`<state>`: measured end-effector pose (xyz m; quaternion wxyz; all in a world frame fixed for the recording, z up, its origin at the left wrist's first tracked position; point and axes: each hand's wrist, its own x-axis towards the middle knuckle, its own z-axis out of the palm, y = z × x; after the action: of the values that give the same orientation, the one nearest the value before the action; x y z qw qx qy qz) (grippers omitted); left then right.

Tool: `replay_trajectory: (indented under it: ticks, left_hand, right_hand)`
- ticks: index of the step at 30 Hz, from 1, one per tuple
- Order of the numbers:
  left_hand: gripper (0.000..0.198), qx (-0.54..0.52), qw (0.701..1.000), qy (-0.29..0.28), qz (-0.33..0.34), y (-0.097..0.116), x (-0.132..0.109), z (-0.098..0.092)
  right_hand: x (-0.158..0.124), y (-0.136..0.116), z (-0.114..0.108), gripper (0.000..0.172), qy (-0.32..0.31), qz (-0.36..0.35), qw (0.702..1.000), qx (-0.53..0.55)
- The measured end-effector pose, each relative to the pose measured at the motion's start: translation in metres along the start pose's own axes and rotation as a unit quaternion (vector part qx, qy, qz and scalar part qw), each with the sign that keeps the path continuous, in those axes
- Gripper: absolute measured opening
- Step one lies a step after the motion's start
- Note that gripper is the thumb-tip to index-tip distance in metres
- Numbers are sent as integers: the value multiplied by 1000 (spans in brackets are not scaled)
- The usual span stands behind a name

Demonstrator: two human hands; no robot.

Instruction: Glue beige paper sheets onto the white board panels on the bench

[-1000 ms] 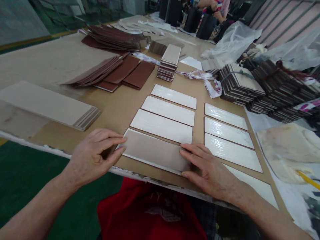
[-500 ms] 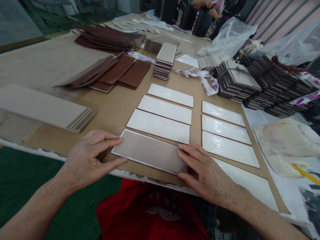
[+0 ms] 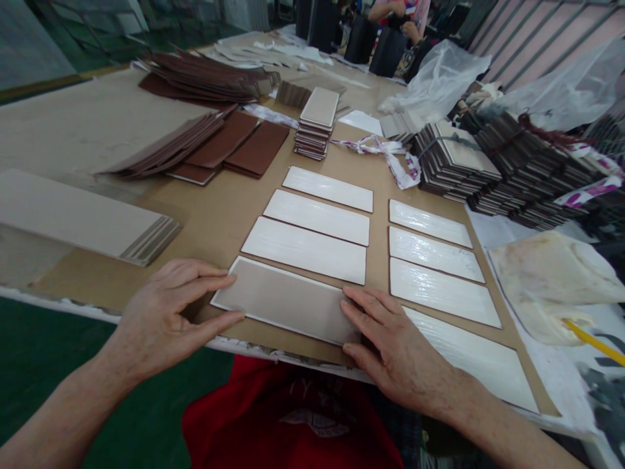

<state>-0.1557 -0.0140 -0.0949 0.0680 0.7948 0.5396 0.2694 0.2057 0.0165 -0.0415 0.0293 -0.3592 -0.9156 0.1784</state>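
A flat grey-beige board [image 3: 283,296] lies on a white-coated panel at the table's front edge, the white showing as a thin rim around it. My left hand [image 3: 168,312] grips its left end, fingertips at the far corner and thumb at the near one. At the opposite end, my right hand [image 3: 395,342] holds the corners the same way, fingers covering part of that end. Behind the board lie several panels with wet-looking white tops, such as the nearest white panel [image 3: 305,249]. Another column of glossy white panels [image 3: 442,290] lies to the right, one partly behind my right arm.
Grey boards [image 3: 73,212] are stacked at the left. Brown sheets [image 3: 256,144] and a small pile of panels [image 3: 317,117] lie farther back. Tied dark bundles [image 3: 456,159] and a stained pouch-like item [image 3: 551,280] with a yellow handle [image 3: 593,342] occupy the right. A co-worker [image 3: 400,13] is beyond.
The view has shifted slightly, so everything sits a little farther left. Both hands stay at the ends of the grey-beige board, with no clear movement against it.
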Motion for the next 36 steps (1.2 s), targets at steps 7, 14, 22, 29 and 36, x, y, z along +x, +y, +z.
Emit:
replay_trajectory:
  ticks: [7, 14, 22, 29, 36]
  left_hand:
    - [45, 4, 1000, 0, -7, -1, 0, 1]
    - [45, 17, 1000, -10, -3, 1, 1, -2]
    - [43, 24, 1000, -9, 1, 2, 3, -3]
    - [42, 71, 997, -18, 18, 6, 3, -3]
    - [49, 189, 968, -130, 99, 25, 14, -18]
  right_hand:
    - [3, 0, -1, 46, -15, 0, 1000, -16]
    - [8, 1, -2, 43, -15, -10, 999, -35]
    - [5, 1, 1, 45, -21, -8, 998, -65]
    - [2, -7, 13, 49, -3, 9, 994, -108]
    - [7, -19, 17, 64, -10, -15, 991, -132]
